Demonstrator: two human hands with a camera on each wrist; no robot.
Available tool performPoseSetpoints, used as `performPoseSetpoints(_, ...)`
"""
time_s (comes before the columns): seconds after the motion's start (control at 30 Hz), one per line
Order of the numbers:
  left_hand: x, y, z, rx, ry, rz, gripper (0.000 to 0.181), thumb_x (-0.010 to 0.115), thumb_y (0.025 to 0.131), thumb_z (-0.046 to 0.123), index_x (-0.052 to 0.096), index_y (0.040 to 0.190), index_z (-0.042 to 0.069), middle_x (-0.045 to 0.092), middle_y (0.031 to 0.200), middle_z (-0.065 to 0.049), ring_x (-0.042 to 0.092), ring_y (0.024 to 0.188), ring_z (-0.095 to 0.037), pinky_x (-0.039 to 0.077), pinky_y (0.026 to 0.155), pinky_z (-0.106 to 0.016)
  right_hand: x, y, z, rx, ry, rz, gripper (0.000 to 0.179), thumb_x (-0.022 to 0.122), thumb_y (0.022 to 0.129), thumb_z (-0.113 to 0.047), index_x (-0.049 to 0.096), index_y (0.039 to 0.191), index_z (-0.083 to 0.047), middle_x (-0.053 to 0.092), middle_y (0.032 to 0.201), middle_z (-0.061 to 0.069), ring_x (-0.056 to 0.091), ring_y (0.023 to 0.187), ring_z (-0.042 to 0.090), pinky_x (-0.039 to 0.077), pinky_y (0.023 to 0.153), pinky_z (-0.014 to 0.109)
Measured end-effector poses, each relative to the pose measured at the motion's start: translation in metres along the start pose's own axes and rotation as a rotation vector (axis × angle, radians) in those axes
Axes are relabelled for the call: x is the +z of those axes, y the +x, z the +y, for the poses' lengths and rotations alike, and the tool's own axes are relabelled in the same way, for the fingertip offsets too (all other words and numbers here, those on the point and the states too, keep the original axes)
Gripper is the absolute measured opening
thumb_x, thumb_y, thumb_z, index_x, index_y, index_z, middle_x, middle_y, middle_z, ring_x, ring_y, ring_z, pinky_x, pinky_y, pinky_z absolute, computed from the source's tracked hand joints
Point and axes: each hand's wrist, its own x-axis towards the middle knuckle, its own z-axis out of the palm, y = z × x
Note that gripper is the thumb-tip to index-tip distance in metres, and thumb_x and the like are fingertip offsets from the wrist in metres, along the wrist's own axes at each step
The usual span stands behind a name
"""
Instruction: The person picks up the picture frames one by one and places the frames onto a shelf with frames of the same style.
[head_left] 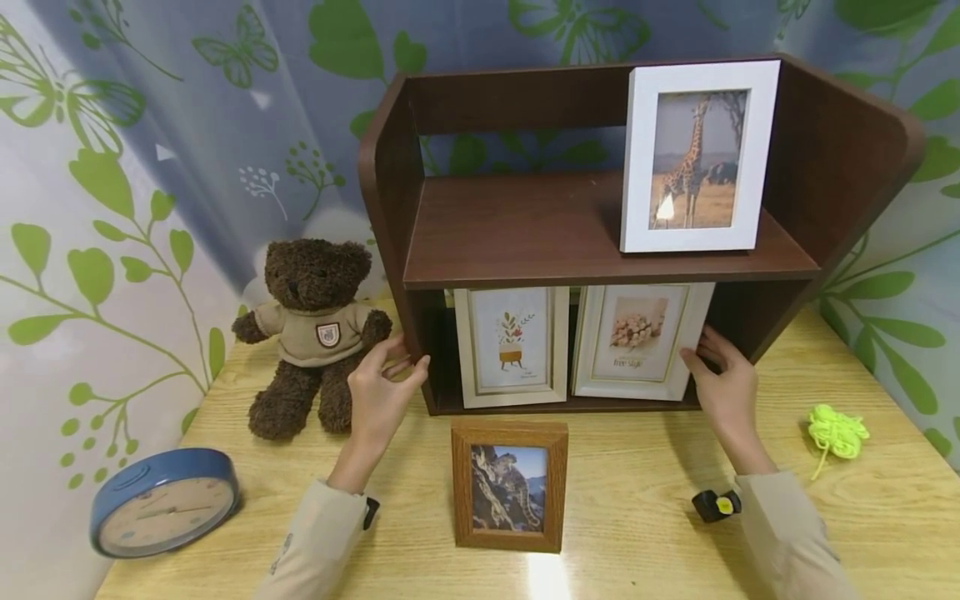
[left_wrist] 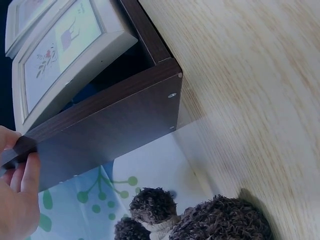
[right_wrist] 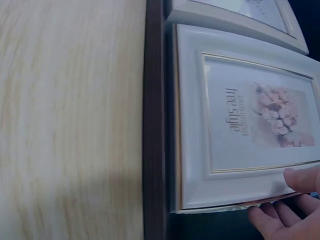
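My left hand (head_left: 380,390) grips the front edge of the left side panel of a dark brown two-tier shelf (head_left: 517,225). In the left wrist view its thumb lies on the inner side and its fingers on the outer face. On the lower tier, my right hand (head_left: 723,387) pinches the right edge of a white picture frame (right_wrist: 195,115) with a flower picture, thumb on the front and fingers behind. A cream picture frame (head_left: 558,346) with a potted-plant picture leans beside it on the left.
A white giraffe picture frame (head_left: 761,158) stands on the upper tier. In front of the shelf is a brown wooden frame (head_left: 510,540). A teddy bear (head_left: 311,333) and a blue clock (head_left: 165,462) are at left, bright yellow-green yarn (head_left: 836,431) at right.
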Motion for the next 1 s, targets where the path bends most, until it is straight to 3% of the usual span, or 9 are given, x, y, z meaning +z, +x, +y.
performPoseSetpoints(0.37, 0.002, 0.000, -0.001, 0.008, 0.004, 0.013, 0.032, 0.073, 0.079, -0.003, 0.065, 0.109, -0.008, 0.066, 0.095, -0.022, 0.067, 0.085, -0.033, 0.060, 0.074, -0.032, -0.007, -0.007, -0.008, 0.042, 0.010, -0.018, 0.046, 0.059, 0.095, -0.019, 0.050, 0.139, -0.009, 0.055, 0.134, 0.014, 0.052, 0.102, -0.009, 0.042, 0.080, 0.001)
performPoseSetpoints(0.7, 0.000, 0.001, -0.001, -0.017, -0.008, -0.006, 0.034, 0.074, 0.079, -0.002, 0.065, 0.111, -0.007, 0.067, 0.096, -0.021, 0.067, 0.088, -0.031, 0.059, 0.076, -0.028, -0.011, -0.011, -0.007, -0.004, 0.042, 0.007, 0.041, 0.058, 0.096, -0.014, 0.052, 0.135, -0.004, 0.055, 0.133, 0.013, 0.051, 0.099, -0.011, 0.043, 0.082, 0.002)
performPoseSetpoints(0.8, -0.001, 0.001, 0.000, -0.019, -0.014, -0.008, 0.035, 0.075, 0.079, -0.002, 0.064, 0.112, -0.007, 0.066, 0.097, -0.021, 0.067, 0.088, -0.032, 0.059, 0.076, -0.028, -0.012, -0.013, -0.006, -0.025, 0.063, 0.033, 0.039, 0.058, 0.095, -0.011, 0.054, 0.132, -0.001, 0.058, 0.128, 0.008, 0.051, 0.098, -0.012, 0.043, 0.081, 0.003)
performPoseSetpoints(1.0, -0.001, 0.000, -0.001, -0.021, -0.019, -0.006, 0.035, 0.074, 0.080, -0.001, 0.064, 0.113, -0.008, 0.066, 0.099, -0.022, 0.067, 0.089, -0.033, 0.059, 0.076, -0.029, -0.016, -0.018, -0.004, -0.047, 0.079, 0.072, 0.033, 0.060, 0.094, -0.010, 0.060, 0.124, 0.002, 0.060, 0.105, -0.017, 0.053, 0.094, -0.012, 0.042, 0.080, 0.003)
